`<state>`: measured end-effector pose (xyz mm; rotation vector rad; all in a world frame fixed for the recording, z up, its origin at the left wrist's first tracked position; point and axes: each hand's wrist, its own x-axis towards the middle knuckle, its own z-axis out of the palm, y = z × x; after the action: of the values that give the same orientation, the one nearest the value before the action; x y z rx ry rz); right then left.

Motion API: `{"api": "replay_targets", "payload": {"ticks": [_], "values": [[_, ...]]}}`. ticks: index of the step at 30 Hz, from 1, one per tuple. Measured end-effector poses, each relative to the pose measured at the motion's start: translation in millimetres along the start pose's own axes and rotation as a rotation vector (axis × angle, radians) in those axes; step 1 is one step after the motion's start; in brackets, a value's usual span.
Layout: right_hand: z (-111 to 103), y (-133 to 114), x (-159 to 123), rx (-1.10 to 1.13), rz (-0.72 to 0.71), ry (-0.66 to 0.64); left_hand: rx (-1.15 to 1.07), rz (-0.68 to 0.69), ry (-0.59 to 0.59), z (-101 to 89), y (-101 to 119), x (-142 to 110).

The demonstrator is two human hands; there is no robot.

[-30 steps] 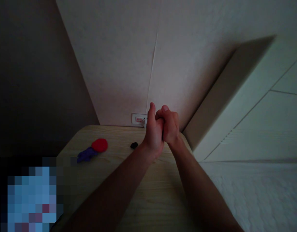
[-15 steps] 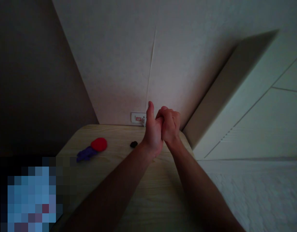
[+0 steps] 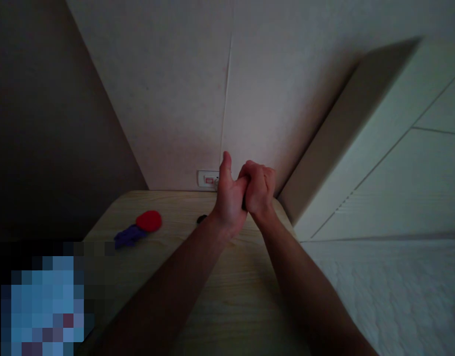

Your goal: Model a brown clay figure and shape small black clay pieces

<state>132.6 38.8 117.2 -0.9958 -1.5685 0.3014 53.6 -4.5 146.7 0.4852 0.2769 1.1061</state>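
Observation:
Both my hands are held together above the far end of a light wooden table [image 3: 227, 301]. My left hand [image 3: 229, 198] has its thumb pointing up and its fingers wrapped toward my right hand [image 3: 260, 190], which is curled into a fist against it. A small dark thing shows between the two palms; I cannot make out what it is. A small black object [image 3: 201, 218] lies on the table just left of my left wrist.
A red round piece [image 3: 149, 220] and a purple piece [image 3: 129, 236] lie on the table's left part. A wall socket [image 3: 207, 179] sits on the wall behind the hands. A white door or cabinet panel [image 3: 390, 163] stands at the right. Bottom left is a blurred patch.
My clasped hands have kept their grip and shifted slightly left in the view. The left thumb stays raised.

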Motion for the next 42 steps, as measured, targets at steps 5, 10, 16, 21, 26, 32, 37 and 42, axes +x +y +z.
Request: {"api": "replay_targets", "payload": {"ticks": [5,10,16,21,26,32,37,42], "values": [[-2,-5,2,-0.027,0.003,-0.006,-0.052,-0.033,-0.011,-0.9,4,1],[-5,-13,5,-0.043,0.081,-0.061,-0.112,-0.071,-0.085,-13.2,7,5],[-7,-11,7,0.112,0.055,0.058,-0.181,-0.162,-0.103,-19.9,10,5],[-9,-8,9,0.21,0.008,0.182,-0.228,-0.15,-0.153,-22.9,12,6],[-9,-9,11,0.195,-0.08,0.202,-0.205,-0.117,-0.182,-25.0,16,6],[-5,-18,6,0.039,-0.174,0.066,-0.112,-0.047,-0.161,-24.8,14,7],[-2,-20,6,-0.005,-0.203,-0.014,-0.011,0.025,-0.209,-25.3,4,12],[0,-13,6,-0.043,-0.182,-0.161,0.031,0.067,-0.136,-21.0,2,13]]}}
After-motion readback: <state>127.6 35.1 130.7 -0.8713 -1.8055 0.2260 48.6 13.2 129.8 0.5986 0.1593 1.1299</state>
